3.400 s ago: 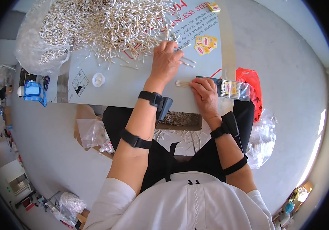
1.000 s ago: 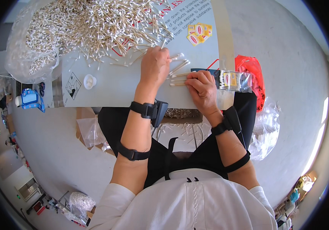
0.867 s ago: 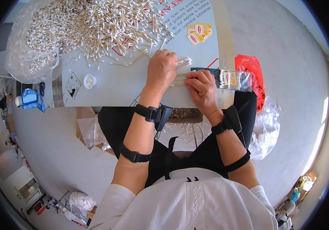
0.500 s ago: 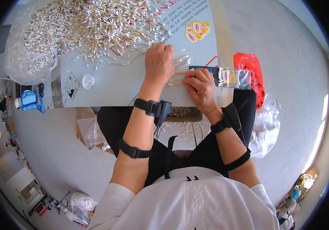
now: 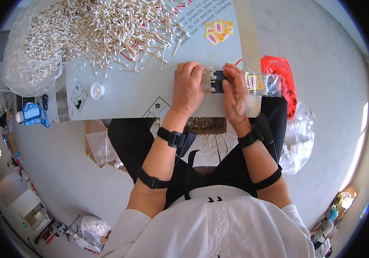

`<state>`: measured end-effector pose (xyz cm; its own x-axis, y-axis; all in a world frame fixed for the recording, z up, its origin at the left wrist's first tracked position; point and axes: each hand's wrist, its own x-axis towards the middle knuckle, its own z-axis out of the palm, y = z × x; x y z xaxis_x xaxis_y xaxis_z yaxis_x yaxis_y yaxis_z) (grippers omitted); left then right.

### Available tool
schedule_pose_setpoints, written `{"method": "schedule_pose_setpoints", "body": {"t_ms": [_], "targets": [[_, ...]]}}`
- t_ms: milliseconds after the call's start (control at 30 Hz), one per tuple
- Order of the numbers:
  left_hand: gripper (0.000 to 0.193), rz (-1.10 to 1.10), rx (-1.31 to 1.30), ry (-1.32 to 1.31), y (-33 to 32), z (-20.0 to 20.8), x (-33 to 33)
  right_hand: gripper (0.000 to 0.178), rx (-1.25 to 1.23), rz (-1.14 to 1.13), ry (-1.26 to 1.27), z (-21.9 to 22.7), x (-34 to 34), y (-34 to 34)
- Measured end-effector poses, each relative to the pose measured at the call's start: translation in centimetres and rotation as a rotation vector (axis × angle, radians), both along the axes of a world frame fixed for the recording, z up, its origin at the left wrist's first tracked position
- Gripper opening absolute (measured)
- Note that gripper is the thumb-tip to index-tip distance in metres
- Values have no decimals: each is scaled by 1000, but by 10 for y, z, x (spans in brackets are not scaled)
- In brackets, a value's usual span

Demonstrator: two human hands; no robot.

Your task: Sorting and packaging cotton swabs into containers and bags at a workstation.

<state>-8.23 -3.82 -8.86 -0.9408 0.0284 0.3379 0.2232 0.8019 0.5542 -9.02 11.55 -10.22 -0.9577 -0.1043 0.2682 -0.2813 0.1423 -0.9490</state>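
My left hand (image 5: 188, 88) is closed round the near ends of a small bundle of cotton swabs (image 5: 209, 76), whose white tips stick out to the right. Those tips lie over a dark strip (image 5: 223, 78) on the table. Beside the strip, my right hand (image 5: 236, 92) is held on edge with its fingers stretched and slightly curved, facing the tips across a small gap. Just right of it lies a clear packet of cotton swabs (image 5: 259, 84) with a yellow label inside. A big heap of loose cotton swabs (image 5: 120, 30) covers the table's far left.
Several yellow labels (image 5: 219, 31) lie at the far right of the table (image 5: 120, 99). A small white cup (image 5: 97, 90) stands at the left. A red plastic bag (image 5: 281, 71) hangs beyond the right edge, with clear plastic (image 5: 298, 139) below. Under the table sits an open carton (image 5: 206, 124).
My left hand has moved right and nearer, gathering the loose swabs into a bundle. My right hand has shifted slightly right and straightened its fingers, uncovering the dark strip.
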Motion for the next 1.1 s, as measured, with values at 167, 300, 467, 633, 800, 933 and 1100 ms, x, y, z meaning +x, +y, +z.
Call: {"method": "schedule_pose_setpoints", "body": {"t_ms": [167,300,467,633,800,933,1100], "targets": [[35,127,438,45,1,-5,18,39,-263,-11,-203,1,-8,-8],[51,166,776,45,7,-11,13,45,-491,-44,-243,-5,-11,-30],[52,122,914,5,13,-10,7,47,-478,-7,-276,-1,-4,-32],[54,115,1027,3,14,-12,6,50,-552,-48,-280,-2,-16,-23],[58,111,1163,1,10,-16,4,51,-508,62,-305,-1,-24,-31],[60,112,1265,14,4,-14,3,52,-542,28,-319,1,-16,-34],[68,154,353,-38,-13,-6,26,51,-621,25,-339,-2,-19,-28]]}}
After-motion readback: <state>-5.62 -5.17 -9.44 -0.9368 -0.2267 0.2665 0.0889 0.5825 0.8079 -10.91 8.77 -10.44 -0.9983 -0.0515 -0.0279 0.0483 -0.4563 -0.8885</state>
